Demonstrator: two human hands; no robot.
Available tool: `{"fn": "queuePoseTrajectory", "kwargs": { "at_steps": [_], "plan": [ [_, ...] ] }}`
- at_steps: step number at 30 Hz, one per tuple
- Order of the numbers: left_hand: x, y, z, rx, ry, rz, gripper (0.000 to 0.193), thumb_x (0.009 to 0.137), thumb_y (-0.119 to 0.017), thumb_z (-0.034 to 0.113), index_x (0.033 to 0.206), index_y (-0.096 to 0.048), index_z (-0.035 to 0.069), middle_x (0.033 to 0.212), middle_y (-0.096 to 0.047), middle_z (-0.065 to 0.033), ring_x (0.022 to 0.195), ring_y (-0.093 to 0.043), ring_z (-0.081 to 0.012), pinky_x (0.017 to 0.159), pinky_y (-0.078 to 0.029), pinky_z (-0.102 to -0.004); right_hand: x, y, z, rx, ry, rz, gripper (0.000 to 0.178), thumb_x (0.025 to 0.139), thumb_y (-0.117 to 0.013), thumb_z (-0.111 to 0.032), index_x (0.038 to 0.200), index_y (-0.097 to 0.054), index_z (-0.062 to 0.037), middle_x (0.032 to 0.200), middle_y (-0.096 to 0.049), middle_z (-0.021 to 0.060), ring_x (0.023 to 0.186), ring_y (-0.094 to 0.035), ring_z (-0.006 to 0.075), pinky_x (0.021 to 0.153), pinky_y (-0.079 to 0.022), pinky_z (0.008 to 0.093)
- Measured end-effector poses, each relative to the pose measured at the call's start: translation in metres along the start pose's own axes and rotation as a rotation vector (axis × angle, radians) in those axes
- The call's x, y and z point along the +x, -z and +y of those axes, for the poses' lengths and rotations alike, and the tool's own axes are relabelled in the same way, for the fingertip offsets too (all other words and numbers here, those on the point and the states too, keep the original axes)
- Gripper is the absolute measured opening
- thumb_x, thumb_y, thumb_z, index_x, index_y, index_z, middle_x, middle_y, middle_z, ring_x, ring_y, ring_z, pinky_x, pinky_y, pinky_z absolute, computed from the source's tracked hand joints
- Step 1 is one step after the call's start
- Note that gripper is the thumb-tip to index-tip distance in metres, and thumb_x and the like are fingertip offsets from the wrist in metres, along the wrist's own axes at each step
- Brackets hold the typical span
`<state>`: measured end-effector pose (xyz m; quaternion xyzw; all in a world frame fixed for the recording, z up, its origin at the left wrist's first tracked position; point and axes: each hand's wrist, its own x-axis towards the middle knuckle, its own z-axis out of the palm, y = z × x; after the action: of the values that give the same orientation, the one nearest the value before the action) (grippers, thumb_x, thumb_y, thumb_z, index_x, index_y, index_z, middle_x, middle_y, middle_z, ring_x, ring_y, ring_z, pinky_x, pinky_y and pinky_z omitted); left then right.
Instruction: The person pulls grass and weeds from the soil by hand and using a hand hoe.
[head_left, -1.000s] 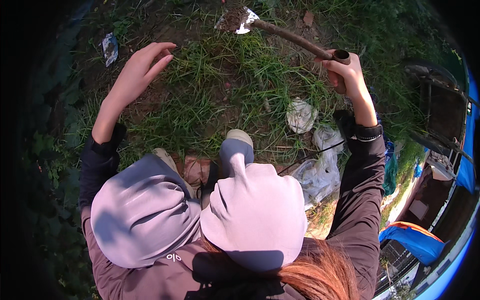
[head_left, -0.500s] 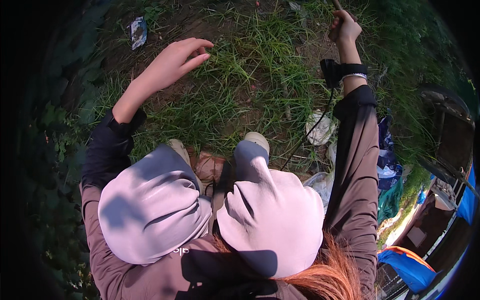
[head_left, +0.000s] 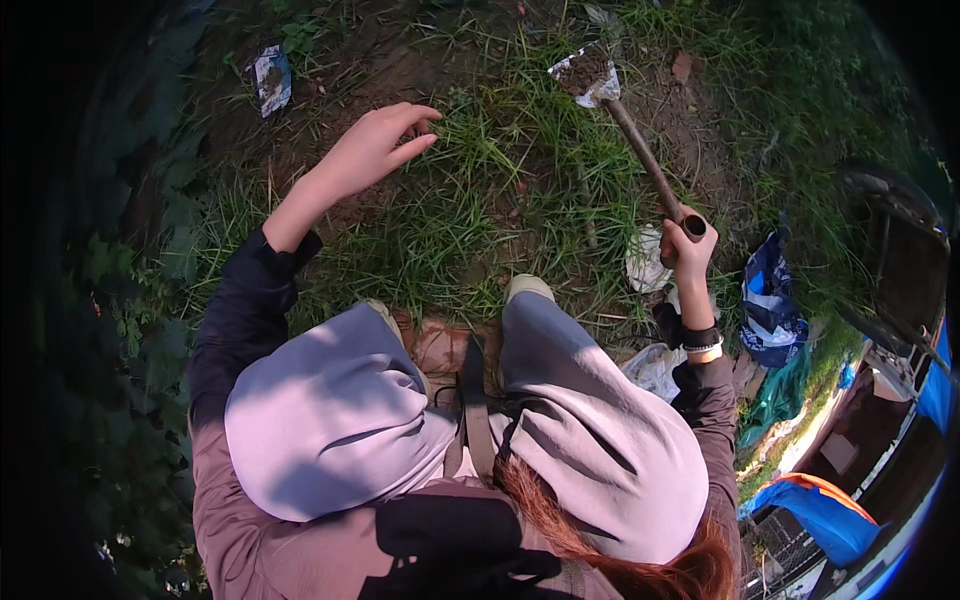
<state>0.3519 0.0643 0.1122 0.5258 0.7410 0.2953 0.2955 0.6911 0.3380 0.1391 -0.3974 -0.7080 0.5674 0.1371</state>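
Note:
My right hand [head_left: 688, 243] is wrapped round the brown metal pipe handle [head_left: 645, 155] of a small shovel, close to the pipe's open end. The shovel's flat pale blade [head_left: 586, 76] points forward and left, with dark soil on its upper face. Whether the blade touches the ground I cannot tell. My left hand [head_left: 375, 150] hangs over the grass [head_left: 470, 160] with nothing in it, its fingers loosely bent and the thumb apart. Between the two hands grow tufts of long grass, with patches of bare brown earth around them.
My knees are bent below my hands, with a reddish brick [head_left: 440, 345] between my shoes. A crumpled wrapper [head_left: 272, 80] lies far left. Near my right forearm are a white plastic bag [head_left: 648, 262] and a blue-and-white bag [head_left: 772, 305]. A wheeled cart [head_left: 905, 270] stands at right.
My right hand has come back from far ahead to near my right knee, bringing the shovel's blade into view. My left hand has shifted slightly nearer and to the right.

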Motion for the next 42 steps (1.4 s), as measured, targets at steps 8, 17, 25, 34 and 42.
{"fn": "queuePoseTrajectory", "kwargs": {
  "at_steps": [8, 17, 25, 34, 42],
  "plan": [
    [0.014, -0.007, -0.019, 0.079, -0.066, -0.031, 0.03, 0.092, -0.054, 0.02, 0.116, -0.055, 0.002, 0.1, -0.059, -0.0122, 0.092, -0.058, -0.0257, 0.08, -0.047, -0.0355, -0.106, -0.029, 0.049, -0.404, 0.086, -0.051, 0.027, 0.066, -0.069, -0.008, 0.09, -0.064, 0.0032, 0.058, -0.053, 0.0042, 0.054, -0.049, 0.0065, 0.056, -0.044, 0.0228],
    [-0.007, 0.018, 0.0, -0.021, 0.093, 0.072, 0.029, 0.092, -0.053, 0.019, 0.116, -0.056, 0.004, 0.103, -0.059, -0.0101, 0.097, -0.059, -0.0213, 0.083, -0.048, -0.0333, -0.037, -0.115, 0.053, -0.462, 0.03, 0.031, 0.028, 0.065, -0.067, -0.014, 0.087, -0.065, 0.0028, 0.062, -0.059, 0.0176, 0.054, -0.061, 0.0242, 0.056, -0.048, 0.0307],
    [-0.036, 0.013, 0.005, 0.004, 0.078, 0.141, 0.026, 0.092, -0.054, 0.018, 0.114, -0.057, 0.003, 0.099, -0.059, -0.0092, 0.093, -0.06, -0.0204, 0.08, -0.046, -0.031, -0.041, -0.099, 0.059, -0.34, 0.022, 0.023, 0.026, 0.066, -0.067, -0.012, 0.086, -0.065, 0.005, 0.062, -0.061, 0.0123, 0.056, -0.059, 0.0127, 0.058, -0.047, 0.0269],
    [-0.061, 0.006, 0.027, -0.094, 0.209, 0.214, 0.027, 0.09, -0.055, 0.015, 0.114, -0.058, 0.004, 0.1, -0.06, -0.009, 0.094, -0.06, -0.0204, 0.081, -0.046, -0.0316, -0.037, -0.087, 0.076, -0.336, 0.052, 0.015, 0.025, 0.068, -0.066, -0.011, 0.087, -0.066, 0.0048, 0.063, -0.061, 0.0087, 0.058, -0.056, 0.0094, 0.059, -0.047, 0.0249],
    [-0.051, -0.028, 0.054, -0.06, 0.047, 0.063, 0.026, 0.089, -0.055, 0.015, 0.111, -0.057, 0.002, 0.097, -0.06, -0.0111, 0.091, -0.06, -0.0241, 0.079, -0.048, -0.0343, 0.006, -0.122, 0.078, -0.219, -0.047, 0.02, 0.021, 0.068, -0.066, -0.014, 0.079, -0.065, 0.0039, 0.061, -0.061, 0.011, 0.056, -0.057, 0.0118, 0.057, -0.046, 0.0268]
  ]
}}
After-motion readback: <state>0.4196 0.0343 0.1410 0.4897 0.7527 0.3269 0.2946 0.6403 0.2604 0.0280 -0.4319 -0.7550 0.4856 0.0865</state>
